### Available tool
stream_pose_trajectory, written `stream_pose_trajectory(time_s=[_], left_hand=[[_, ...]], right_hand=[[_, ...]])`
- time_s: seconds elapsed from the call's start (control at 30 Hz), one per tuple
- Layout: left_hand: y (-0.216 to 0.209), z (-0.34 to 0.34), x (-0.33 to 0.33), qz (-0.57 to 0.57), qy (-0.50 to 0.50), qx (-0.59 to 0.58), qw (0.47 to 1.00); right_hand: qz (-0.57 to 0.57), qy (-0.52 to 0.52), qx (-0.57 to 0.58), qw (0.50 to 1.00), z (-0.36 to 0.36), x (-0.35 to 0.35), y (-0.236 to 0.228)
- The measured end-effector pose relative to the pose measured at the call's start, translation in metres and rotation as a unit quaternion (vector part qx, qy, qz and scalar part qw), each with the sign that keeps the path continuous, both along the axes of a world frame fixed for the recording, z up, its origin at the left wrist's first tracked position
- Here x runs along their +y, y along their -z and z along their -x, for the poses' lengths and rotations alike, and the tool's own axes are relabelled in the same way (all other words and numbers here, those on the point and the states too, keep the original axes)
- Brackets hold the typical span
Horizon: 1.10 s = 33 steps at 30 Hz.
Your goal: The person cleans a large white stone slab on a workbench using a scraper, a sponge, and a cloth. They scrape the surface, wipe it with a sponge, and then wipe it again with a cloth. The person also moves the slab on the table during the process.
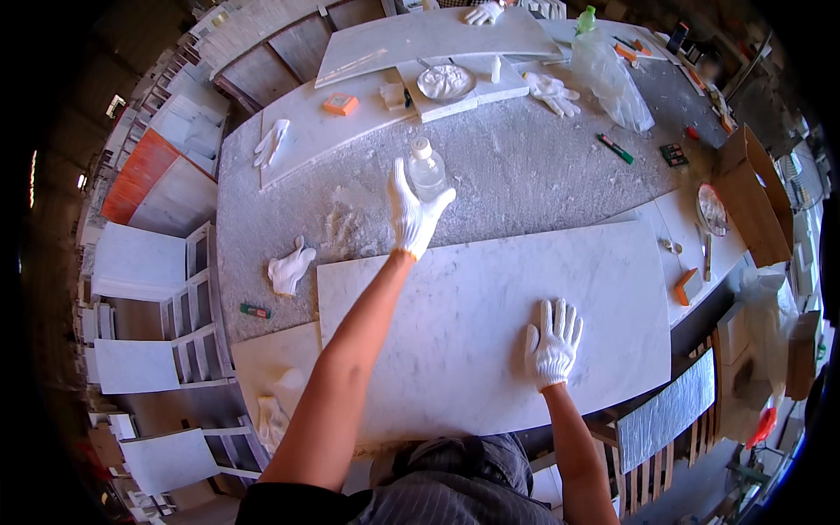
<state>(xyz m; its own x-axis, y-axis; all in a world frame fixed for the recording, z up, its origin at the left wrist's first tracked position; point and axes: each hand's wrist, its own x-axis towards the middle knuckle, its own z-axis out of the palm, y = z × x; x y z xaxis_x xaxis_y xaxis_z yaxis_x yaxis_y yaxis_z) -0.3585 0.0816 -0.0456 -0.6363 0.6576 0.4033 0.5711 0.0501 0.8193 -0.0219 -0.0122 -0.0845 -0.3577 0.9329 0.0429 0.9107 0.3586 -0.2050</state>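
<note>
A pale marble slab with grey veins lies in front of me. My left hand, in a white knit glove, reaches past its far edge. Its fingers and thumb are spread either side of a clear plastic bottle with a white cap, not wrapped round it. The bottle holds clear liquid and stands upright on the dusty grey tabletop; whether the palm touches it I cannot tell. My right hand, gloved the same way, rests flat on the slab's right half, fingers apart.
Loose white gloves lie left of the slab, near a small green item. Farther off are an orange block, a bowl of white paste, a plastic bag and another person's gloved hand. A cardboard box stands right.
</note>
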Motion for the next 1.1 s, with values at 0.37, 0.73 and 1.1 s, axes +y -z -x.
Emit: stream_pose_trajectory(time_s=[0.37,0.73,1.1], left_hand=[[-0.008,-0.002,-0.022,-0.026,0.04,-0.15,0.987],[-0.078,-0.121,-0.249,0.018,0.073,-0.247,0.966],[-0.062,-0.192,-0.296,0.121,0.244,-0.275,0.922]], right_hand=[[-0.016,-0.006,0.025,1.0,0.001,-0.001,0.001],[-0.059,-0.004,0.129,0.99,-0.01,-0.001,-0.012],[0.501,-0.224,0.542,0.636,-0.035,-0.14,-0.022]])
